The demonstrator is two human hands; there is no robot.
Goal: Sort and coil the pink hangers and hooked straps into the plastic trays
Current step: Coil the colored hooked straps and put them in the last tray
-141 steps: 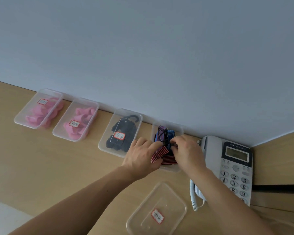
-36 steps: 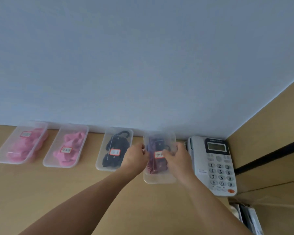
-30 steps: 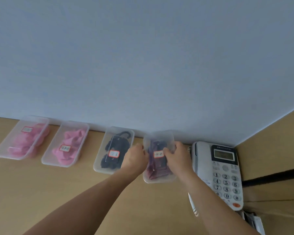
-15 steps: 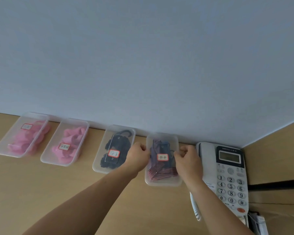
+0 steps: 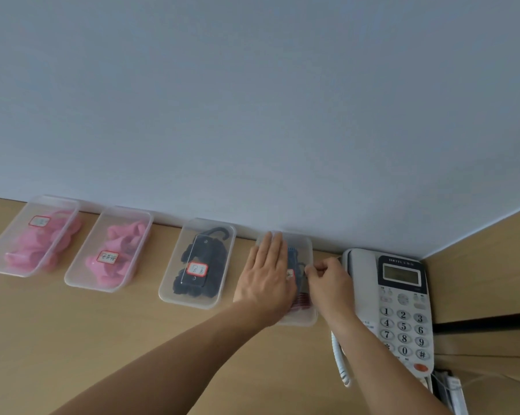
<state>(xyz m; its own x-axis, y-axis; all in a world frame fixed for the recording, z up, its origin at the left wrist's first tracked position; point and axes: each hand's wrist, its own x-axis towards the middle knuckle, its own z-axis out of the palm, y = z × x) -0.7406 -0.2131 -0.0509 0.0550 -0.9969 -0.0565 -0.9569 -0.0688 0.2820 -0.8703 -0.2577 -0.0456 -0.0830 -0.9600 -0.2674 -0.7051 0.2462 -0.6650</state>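
The left hand (image 5: 267,283) lies flat on the clear lid (image 5: 301,250) of the rightmost tray (image 5: 302,321), fingers straight and close together, pointing at the wall. The right hand (image 5: 327,284) is curled at the lid's right edge, thumb and forefinger pinching its rim. Red and blue striped straps (image 5: 302,301) show through the plastic under both hands. To the left along the wall stand a lidded tray of black hooked straps (image 5: 197,266) and two lidded trays of pink hangers (image 5: 115,259) (image 5: 40,244). A white desk phone (image 5: 402,310) sits just beside the right wrist.
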